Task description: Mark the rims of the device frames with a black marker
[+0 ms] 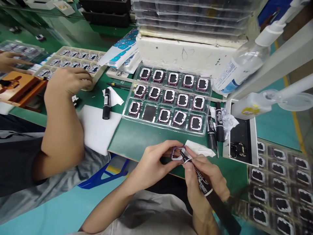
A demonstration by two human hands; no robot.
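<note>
Near the table's front edge, my left hand pinches a small purple-rimmed frame with a white inner ring. My right hand grips a black marker, its tip touching or very close to the frame's right side. Beyond my hands lies a clear plastic tray with rows of similar frames; one front-row pocket, second from the left, holds no frame. A folded white cloth rests just behind my right fingers.
Two markers and a white box stand right of the tray, below a spray bottle. Another tray of frames is at the lower right. A co-worker's arm reaches over a beige tray on the left.
</note>
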